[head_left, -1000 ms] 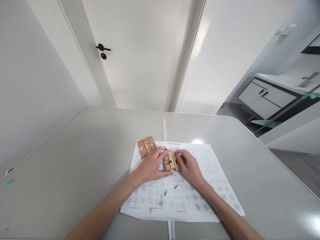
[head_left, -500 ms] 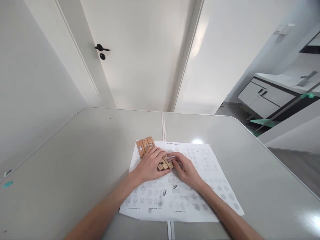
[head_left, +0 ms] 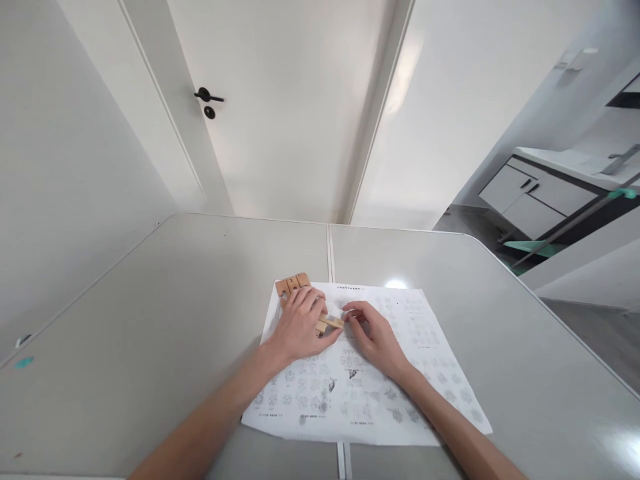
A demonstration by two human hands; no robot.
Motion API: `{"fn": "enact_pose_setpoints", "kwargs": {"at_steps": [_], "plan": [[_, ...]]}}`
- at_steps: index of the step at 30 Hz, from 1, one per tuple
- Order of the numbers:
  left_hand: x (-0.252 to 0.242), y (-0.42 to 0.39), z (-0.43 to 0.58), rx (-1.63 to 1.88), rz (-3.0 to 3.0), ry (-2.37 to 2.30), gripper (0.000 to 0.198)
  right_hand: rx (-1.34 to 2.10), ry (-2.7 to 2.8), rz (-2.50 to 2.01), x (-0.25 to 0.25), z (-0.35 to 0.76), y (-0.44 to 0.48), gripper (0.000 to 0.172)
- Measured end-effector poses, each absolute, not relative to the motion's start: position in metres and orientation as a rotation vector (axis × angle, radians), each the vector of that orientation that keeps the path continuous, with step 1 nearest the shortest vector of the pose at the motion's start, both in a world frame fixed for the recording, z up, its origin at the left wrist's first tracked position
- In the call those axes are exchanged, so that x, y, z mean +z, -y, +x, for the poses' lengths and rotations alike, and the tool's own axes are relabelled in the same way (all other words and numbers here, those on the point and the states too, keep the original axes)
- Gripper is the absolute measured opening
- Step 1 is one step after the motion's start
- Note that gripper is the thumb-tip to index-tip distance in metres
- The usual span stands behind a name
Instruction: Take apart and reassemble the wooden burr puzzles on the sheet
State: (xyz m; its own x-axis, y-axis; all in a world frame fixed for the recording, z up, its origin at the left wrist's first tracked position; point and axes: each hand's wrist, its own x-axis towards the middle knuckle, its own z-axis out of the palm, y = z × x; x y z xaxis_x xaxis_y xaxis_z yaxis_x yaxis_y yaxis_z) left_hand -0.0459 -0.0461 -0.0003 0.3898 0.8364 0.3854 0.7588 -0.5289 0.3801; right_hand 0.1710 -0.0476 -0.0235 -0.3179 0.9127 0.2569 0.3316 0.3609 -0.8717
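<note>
My left hand (head_left: 301, 325) is closed over some light wooden puzzle pieces (head_left: 331, 323), thumb along the near side and fingers across the top. One notched bar sticks out to the right from under it; the palm hides the rest. Just beyond that bar's end is my right hand (head_left: 374, 335), its fingers bent and thumb apart from the index finger. Whether a fingertip touches the bar is unclear. Beyond my left fingers lie darker wooden pieces (head_left: 291, 283) side by side, with cut-outs and a marked "2", partly covered by the hand.
Under both hands a printed white sheet (head_left: 400, 427) with rows of small diagrams lies on the grey table (head_left: 200, 293). A seam runs down the table's middle. Behind stands a white door (head_left: 280, 120) with a black handle; a sink cabinet (head_left: 535, 193) is at the right.
My right hand has drawn slightly right, away from the pieces. My left hand has shifted a little left, and the bar beneath it now points more sideways. The view has moved slightly.
</note>
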Motion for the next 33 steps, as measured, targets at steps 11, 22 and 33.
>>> {"fn": "enact_pose_setpoints", "kwargs": {"at_steps": [11, 22, 33], "plan": [[-0.005, 0.042, -0.050, 0.994, 2.432, -1.669, 0.023, 0.926, 1.860, -1.138, -0.026, 0.173, 0.048, 0.022], [-0.002, -0.003, -0.114, 1.494, 1.789, -1.907, 0.015, 0.926, 1.861, -1.136, -0.022, 0.173, 0.049, 0.020], [-0.028, -0.023, -0.145, 1.497, 1.449, -2.019, 0.023, 0.854, 1.907, -1.119, -0.025, 0.173, 0.046, 0.017]]}}
